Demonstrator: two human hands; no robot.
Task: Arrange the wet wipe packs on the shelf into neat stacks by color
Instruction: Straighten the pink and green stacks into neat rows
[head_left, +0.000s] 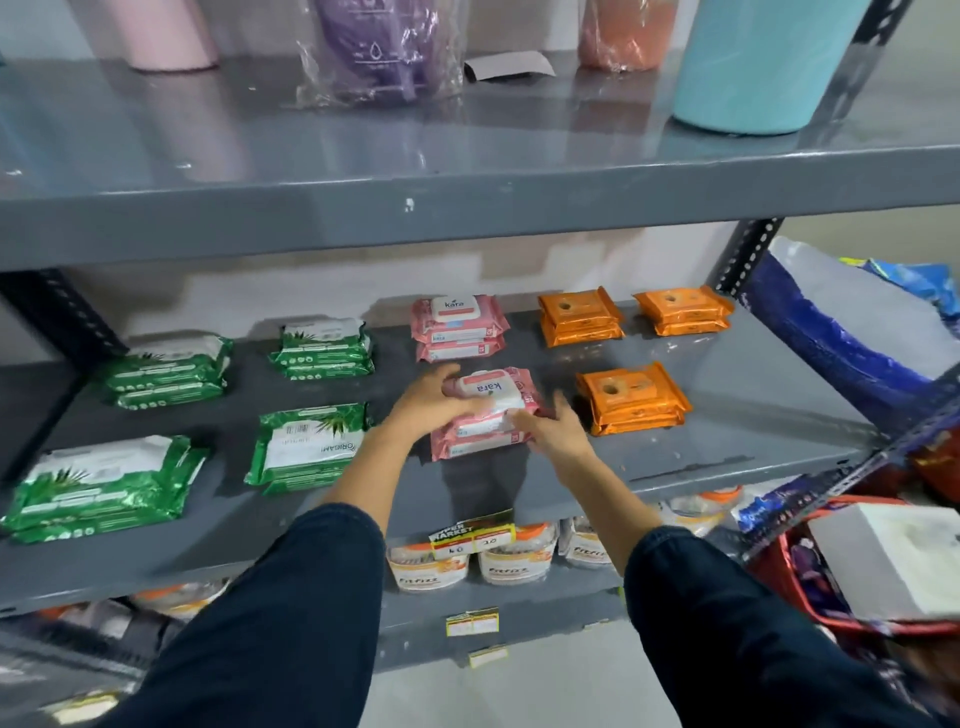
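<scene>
On the grey middle shelf (727, 441) lie wet wipe packs grouped by colour. Several green stacks sit at the left, the nearest at the front (98, 488) and another (311, 449) beside it. A pink stack (458, 327) stands at the back centre. Orange stacks fill the right, one at the front (631, 400). My left hand (431, 397) and my right hand (556, 431) grip the top pink pack (493, 389) from both sides, holding it on the front pink stack (467, 444).
The upper shelf (467, 197) overhangs close above, carrying pink, purple, orange and teal tumblers. Jars with price tags (470, 538) sit on the shelf below. A blue bag (841, 332) and a red basket with a white box (893, 561) crowd the right side.
</scene>
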